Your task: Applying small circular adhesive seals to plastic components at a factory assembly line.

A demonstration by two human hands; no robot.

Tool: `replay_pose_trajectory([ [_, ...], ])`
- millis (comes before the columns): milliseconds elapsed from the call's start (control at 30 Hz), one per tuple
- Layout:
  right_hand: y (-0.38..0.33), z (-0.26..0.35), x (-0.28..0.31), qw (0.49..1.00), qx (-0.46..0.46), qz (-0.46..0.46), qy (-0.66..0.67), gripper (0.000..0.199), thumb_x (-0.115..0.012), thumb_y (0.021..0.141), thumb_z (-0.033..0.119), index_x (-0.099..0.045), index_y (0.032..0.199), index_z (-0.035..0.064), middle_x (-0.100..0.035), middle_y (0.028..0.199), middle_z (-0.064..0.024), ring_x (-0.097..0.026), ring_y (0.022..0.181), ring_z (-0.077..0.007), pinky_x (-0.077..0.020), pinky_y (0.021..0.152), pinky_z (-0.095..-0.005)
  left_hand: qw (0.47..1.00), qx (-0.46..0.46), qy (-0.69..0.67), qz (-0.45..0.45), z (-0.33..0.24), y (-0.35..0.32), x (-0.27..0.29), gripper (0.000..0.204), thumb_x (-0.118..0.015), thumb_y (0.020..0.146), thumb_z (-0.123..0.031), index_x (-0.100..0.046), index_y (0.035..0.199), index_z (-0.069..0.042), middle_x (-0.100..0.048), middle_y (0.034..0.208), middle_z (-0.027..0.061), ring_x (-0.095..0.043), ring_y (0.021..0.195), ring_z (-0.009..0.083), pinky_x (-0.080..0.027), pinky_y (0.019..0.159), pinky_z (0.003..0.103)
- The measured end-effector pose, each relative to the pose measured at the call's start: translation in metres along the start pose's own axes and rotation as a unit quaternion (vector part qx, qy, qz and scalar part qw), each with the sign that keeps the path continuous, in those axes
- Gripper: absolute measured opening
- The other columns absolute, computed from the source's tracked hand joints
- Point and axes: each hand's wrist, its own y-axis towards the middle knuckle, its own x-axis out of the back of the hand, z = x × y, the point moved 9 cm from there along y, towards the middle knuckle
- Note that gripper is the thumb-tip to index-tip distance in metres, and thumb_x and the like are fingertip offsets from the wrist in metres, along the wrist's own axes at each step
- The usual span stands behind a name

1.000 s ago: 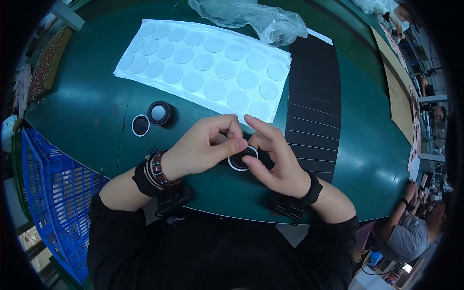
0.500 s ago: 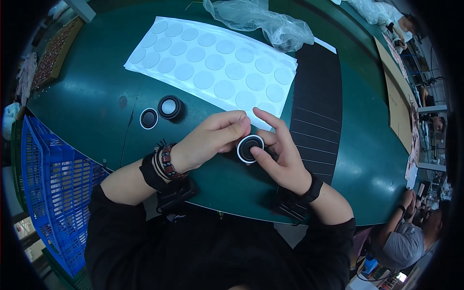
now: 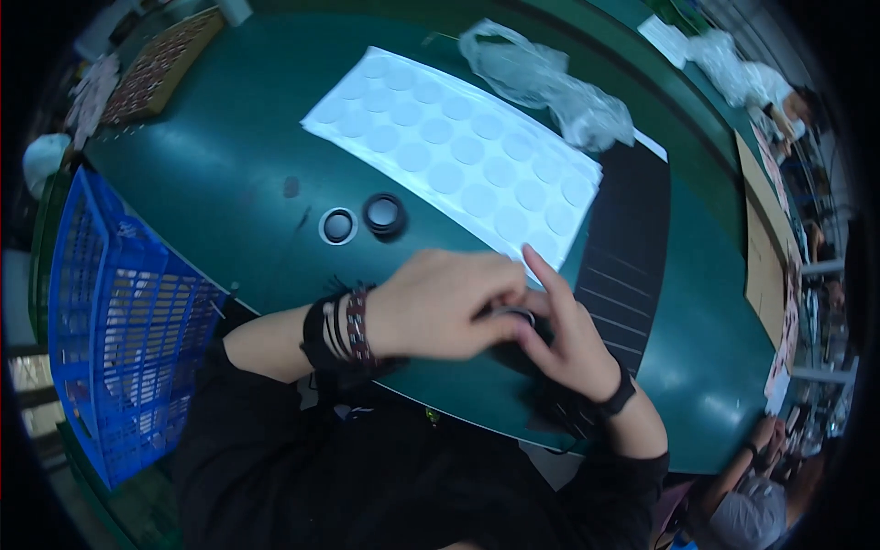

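Closest in, both hands meet at the near edge of the green tabletop [image 3: 229, 183]. The left hand [image 3: 440, 307], wrist stacked with dark and reddish bracelets [image 3: 337, 328], lies knuckles-up with its fingers curled down over a small round black part [image 3: 518, 316]; that grip is closed on the part, which shows only as a sliver of pale rim between the two hands. The right hand [image 3: 568, 339], a black band at its wrist, comes in from the other side, forefinger stretched out straight toward the white sheet, the remaining fingers tucked against the part. So its grip is pressed on the same piece, which sits low on the tabletop just in front of the person's chest.

Left of the hands, a blue plastic crate [image 3: 119, 321] hangs off the tabletop's edge. A little farther out, two loose pieces rest side by side: a flat ring with a white border [image 3: 337, 225] and a thicker black round part [image 3: 384, 214], nearly touching each other, well apart from the hands.

Beyond them stretches a white sheet of round stickers [image 3: 458, 156], rows of pale discs, lying at a slant. Its right end overlaps a black sheet [image 3: 632, 247] scored with thin lines. Farthest back, a crumpled clear plastic bag [image 3: 541, 82] lies at the white sheet's far edge.
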Motion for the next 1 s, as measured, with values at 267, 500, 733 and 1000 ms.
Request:
replay_pose_trajectory([
  [267,-0.002,0.026,-0.016,0.998,-0.018,0.047,-0.041,0.080,-0.066,0.074,0.002,-0.018,0.139,0.0039,-0.059,0.091,-0.0129,-0.058,0.081,-0.0289,-0.0461,0.073,-0.0349,0.983,-0.017,0.181,-0.035,0.000,-0.067,0.081,0.016,-0.064,0.076,-0.023,-0.055,0.079,-0.010,-0.055,0.074,0.0041,-0.056,0.062,0.0233,-0.043,0.052,0.032],
  [500,0.034,0.010,-0.011,0.995,-0.085,0.021,-0.039,0.070,-0.061,0.076,-0.002,-0.026,0.136,0.0055,-0.057,0.087,-0.0111,-0.057,0.084,-0.0229,-0.0437,0.081,-0.0321,0.932,0.125,0.334,-0.069,0.082,-0.095,0.149,0.015,-0.062,0.078,-0.025,-0.058,0.082,-0.012,-0.058,0.084,0.0033,-0.059,0.070,0.0253,-0.046,0.058,0.035],
  [733,0.123,0.007,-0.035,0.985,0.001,0.052,-0.165,0.047,-0.060,0.078,0.002,-0.045,0.122,0.0056,-0.055,0.088,-0.0102,-0.056,0.083,-0.0232,-0.0445,0.077,-0.0310,0.894,-0.003,0.418,-0.163,0.113,-0.020,0.204,0.026,-0.063,0.078,-0.021,-0.062,0.103,-0.013,-0.057,0.101,0.0051,-0.055,0.090,0.0224,-0.045,0.077,0.031],
  [1000,0.239,-0.050,-0.028,0.994,-0.013,0.022,-0.103,0.042,-0.059,0.078,0.004,-0.049,0.118,0.0069,-0.055,0.088,-0.0092,-0.055,0.085,-0.0262,-0.0451,0.076,-0.0320,0.928,0.018,0.360,-0.092,0.151,0.016,0.212,0.036,-0.070,0.071,-0.016,-0.060,0.105,-0.011,-0.057,0.104,0.0039,-0.051,0.098,0.0236,-0.043,0.084,0.032],
])
